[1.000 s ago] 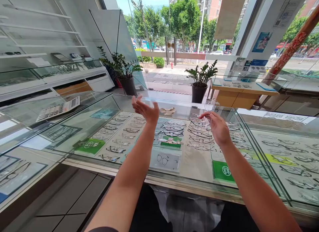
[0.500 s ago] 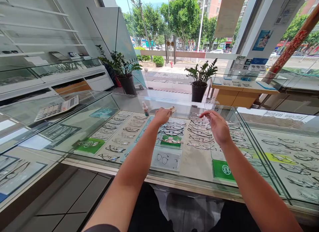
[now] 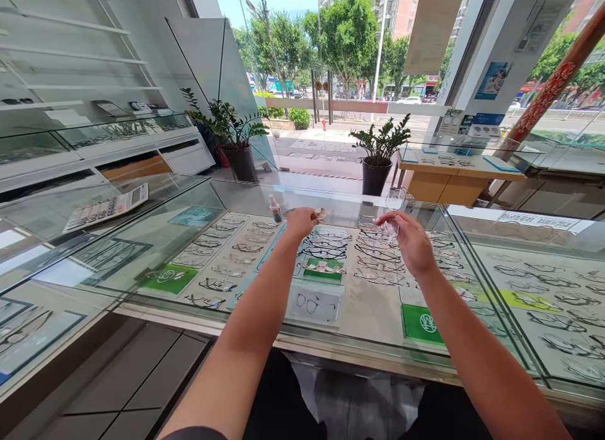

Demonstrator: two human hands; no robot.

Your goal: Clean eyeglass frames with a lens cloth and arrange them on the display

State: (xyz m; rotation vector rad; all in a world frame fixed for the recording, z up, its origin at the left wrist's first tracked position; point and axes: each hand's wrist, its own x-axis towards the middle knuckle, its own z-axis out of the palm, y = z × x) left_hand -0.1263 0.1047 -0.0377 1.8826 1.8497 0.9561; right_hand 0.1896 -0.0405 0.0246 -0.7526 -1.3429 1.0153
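Note:
My left hand [image 3: 301,223] reaches over the glass counter top with its fingers closed on a small beige cloth [image 3: 321,215], which pokes out to the right of the fingertips. To the left of that hand stands a small spray bottle [image 3: 275,209], white with a dark lower part. My right hand [image 3: 412,238] pinches a pair of thin-rimmed eyeglasses [image 3: 400,199], its round lenses raised above the fingers. The grip on the frame is partly hidden by the fingers. Beneath both hands, rows of spectacle frames [image 3: 326,241] lie under the glass.
A calculator [image 3: 109,207] rests on the counter at the left. Green cards [image 3: 422,323] lie inside the display case. Two potted plants [image 3: 377,175] stand beyond the counter, before the glass doors. A wooden table [image 3: 439,181] with eyewear is at the back right.
My left hand has drawn slightly left and its fingers have closed in around the cloth. The right hand still holds the eyeglasses, almost unmoved.

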